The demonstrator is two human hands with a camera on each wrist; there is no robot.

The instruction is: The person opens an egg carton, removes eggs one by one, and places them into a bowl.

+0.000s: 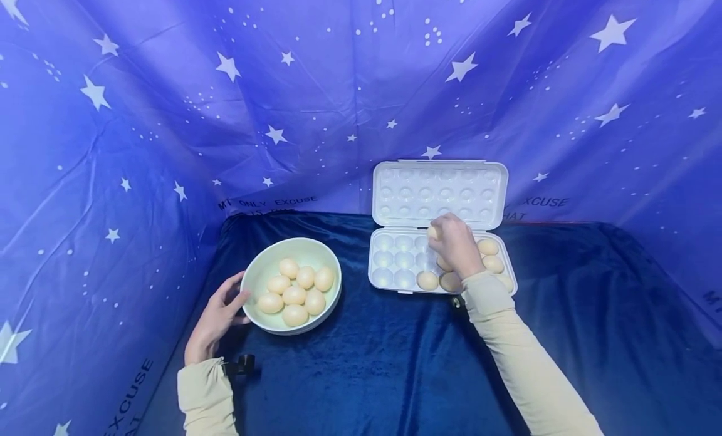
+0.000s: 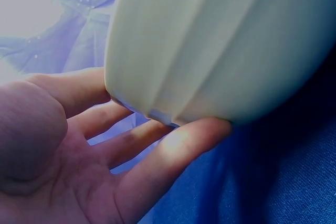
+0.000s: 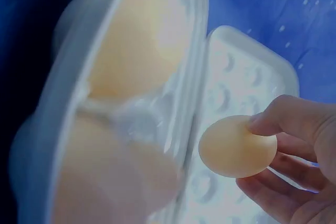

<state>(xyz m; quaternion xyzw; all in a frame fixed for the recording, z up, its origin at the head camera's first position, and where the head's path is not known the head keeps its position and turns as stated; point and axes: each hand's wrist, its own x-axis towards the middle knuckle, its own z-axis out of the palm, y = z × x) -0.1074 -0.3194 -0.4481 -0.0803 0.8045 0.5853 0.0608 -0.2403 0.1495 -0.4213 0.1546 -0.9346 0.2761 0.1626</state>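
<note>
On the left, a pale green bowl (image 1: pixel 251 292) holds several light brown eggs (image 1: pixel 294 295). My left hand (image 1: pixel 217 317) grips the bowl's left side, its thumb near the rim; the left wrist view shows the fingers (image 2: pixel 178 156) against the bowl's lower outside wall (image 2: pixel 210 51). My right hand (image 1: pixel 458 243) pinches one egg (image 3: pixel 236 148) between thumb and fingertips, above the back of the opened white egg carton (image 1: pixel 403 291). Eggs (image 1: pixel 492 264) fill cups on the carton's right, and one (image 1: pixel 427 280) lies in the front row. The hand covers some cups.
The carton's dimpled lid (image 1: pixel 440 195) stands raised at the back, near the star-printed blue curtain (image 1: pixel 355 98). Dark blue velvet cloth (image 1: pixel 361 361) covers the table. A black camera mount (image 1: pixel 245 364) is strapped to the left wrist.
</note>
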